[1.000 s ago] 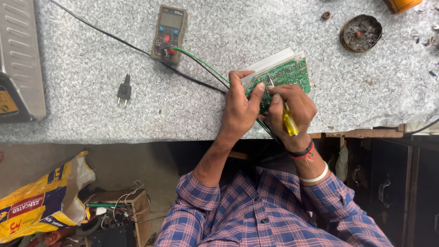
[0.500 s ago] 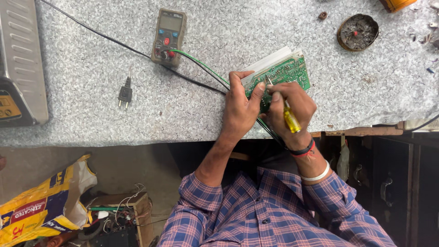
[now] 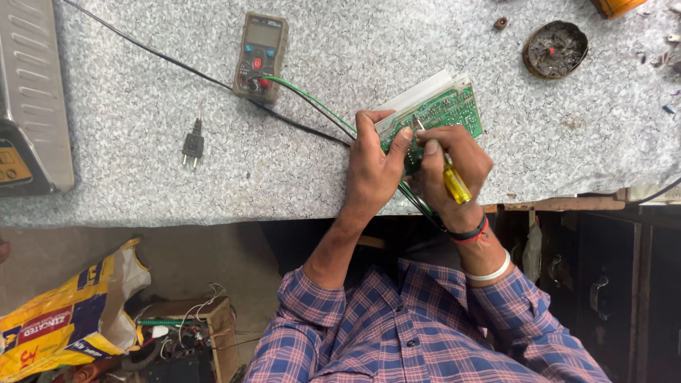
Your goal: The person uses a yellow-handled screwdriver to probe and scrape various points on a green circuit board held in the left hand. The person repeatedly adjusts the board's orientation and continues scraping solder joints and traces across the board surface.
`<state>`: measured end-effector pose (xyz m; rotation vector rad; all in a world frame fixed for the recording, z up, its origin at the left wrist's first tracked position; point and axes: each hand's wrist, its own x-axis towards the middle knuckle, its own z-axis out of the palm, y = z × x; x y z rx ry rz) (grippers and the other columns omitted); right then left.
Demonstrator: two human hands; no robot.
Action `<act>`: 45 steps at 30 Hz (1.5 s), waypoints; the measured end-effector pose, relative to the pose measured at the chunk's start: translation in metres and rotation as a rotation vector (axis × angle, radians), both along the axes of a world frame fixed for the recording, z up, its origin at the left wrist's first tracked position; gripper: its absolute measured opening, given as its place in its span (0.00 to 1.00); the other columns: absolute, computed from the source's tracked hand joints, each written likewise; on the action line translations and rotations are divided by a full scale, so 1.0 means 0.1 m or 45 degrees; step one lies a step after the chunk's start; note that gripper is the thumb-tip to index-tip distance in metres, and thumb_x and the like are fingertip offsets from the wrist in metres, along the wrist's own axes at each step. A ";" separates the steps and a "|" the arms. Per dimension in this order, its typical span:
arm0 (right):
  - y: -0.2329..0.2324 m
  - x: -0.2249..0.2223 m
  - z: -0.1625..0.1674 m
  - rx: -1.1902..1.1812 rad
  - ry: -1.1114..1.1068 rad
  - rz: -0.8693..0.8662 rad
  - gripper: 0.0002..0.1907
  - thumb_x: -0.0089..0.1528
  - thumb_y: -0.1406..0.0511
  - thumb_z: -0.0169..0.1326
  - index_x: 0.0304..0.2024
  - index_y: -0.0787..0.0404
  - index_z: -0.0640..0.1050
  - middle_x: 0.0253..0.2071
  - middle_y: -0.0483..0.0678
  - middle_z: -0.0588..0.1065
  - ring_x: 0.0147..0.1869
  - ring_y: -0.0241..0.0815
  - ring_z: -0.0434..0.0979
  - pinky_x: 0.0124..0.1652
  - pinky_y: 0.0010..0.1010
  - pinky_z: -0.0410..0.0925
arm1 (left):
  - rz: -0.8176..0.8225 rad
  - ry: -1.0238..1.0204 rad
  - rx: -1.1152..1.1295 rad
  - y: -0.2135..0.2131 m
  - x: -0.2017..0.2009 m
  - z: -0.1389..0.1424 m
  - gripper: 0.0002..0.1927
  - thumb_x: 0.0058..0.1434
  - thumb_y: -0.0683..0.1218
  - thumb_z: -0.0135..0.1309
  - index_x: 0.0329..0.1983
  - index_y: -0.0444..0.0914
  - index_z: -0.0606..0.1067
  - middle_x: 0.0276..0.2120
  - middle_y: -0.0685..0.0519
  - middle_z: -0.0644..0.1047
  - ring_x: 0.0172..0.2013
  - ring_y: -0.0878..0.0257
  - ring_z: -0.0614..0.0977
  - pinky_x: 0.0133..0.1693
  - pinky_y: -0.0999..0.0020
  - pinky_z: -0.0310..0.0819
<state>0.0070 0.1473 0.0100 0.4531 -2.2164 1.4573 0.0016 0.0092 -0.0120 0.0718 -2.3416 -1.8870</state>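
Observation:
A green circuit board [image 3: 447,108] with a white metal part along its far edge lies on the speckled grey worktop [image 3: 142,184]. My left hand [image 3: 374,167] grips the board's near left edge, thumb pressed on its face. My right hand [image 3: 454,170] holds a screwdriver with a yellow handle [image 3: 456,183], its metal tip touching the board beside my left thumb. A green wire [image 3: 312,99] and a black wire run from a multimeter [image 3: 260,55] to the board under my hands.
A black two-pin plug [image 3: 192,145] lies left of centre, its cable crossing the worktop. A grey metal device [image 3: 28,106] stands at the left edge. A round dirty tin [image 3: 555,48] sits far right. A yellow bag [image 3: 64,319] and a crate of wires lie on the floor.
Nothing has visibly changed in the hands or the board; only the camera view has shifted slightly.

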 end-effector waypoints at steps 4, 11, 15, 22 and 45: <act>0.02 0.00 -0.02 0.064 0.035 0.096 0.06 0.67 0.73 0.51 0.43 0.70 0.78 0.39 0.57 0.78 0.39 0.49 0.80 0.41 0.35 0.72 | -0.014 -0.023 0.076 0.00 0.02 0.02 0.20 0.70 0.49 0.54 0.56 0.33 0.64 0.44 0.39 0.80 0.47 0.51 0.86 0.46 0.58 0.79; 0.02 -0.01 -0.06 0.050 0.033 0.105 0.06 0.66 0.72 0.51 0.41 0.68 0.79 0.37 0.55 0.78 0.37 0.47 0.79 0.38 0.34 0.71 | -0.002 0.054 0.020 -0.01 0.01 -0.01 0.20 0.71 0.50 0.55 0.56 0.34 0.64 0.44 0.39 0.80 0.48 0.49 0.86 0.47 0.58 0.79; 0.01 -0.01 -0.06 -0.002 -0.009 -0.013 0.07 0.67 0.72 0.50 0.43 0.68 0.79 0.37 0.55 0.78 0.36 0.46 0.80 0.39 0.33 0.71 | -0.005 -0.047 0.022 -0.01 0.01 -0.04 0.21 0.69 0.51 0.55 0.57 0.34 0.64 0.43 0.40 0.81 0.45 0.50 0.87 0.44 0.59 0.80; 0.01 0.00 -0.04 -0.021 -0.087 0.009 0.08 0.68 0.70 0.50 0.43 0.68 0.80 0.36 0.54 0.78 0.36 0.45 0.80 0.38 0.33 0.71 | -0.022 0.074 -0.012 -0.02 0.00 -0.04 0.20 0.70 0.48 0.55 0.57 0.33 0.64 0.44 0.39 0.80 0.47 0.49 0.86 0.46 0.58 0.79; 0.13 0.00 -0.30 -0.421 -0.200 0.147 0.12 0.72 0.65 0.56 0.52 0.69 0.76 0.44 0.51 0.79 0.46 0.35 0.80 0.46 0.24 0.72 | 0.212 -0.028 -0.037 0.07 0.00 0.04 0.22 0.62 0.56 0.64 0.43 0.35 0.71 0.32 0.48 0.81 0.34 0.65 0.84 0.35 0.65 0.79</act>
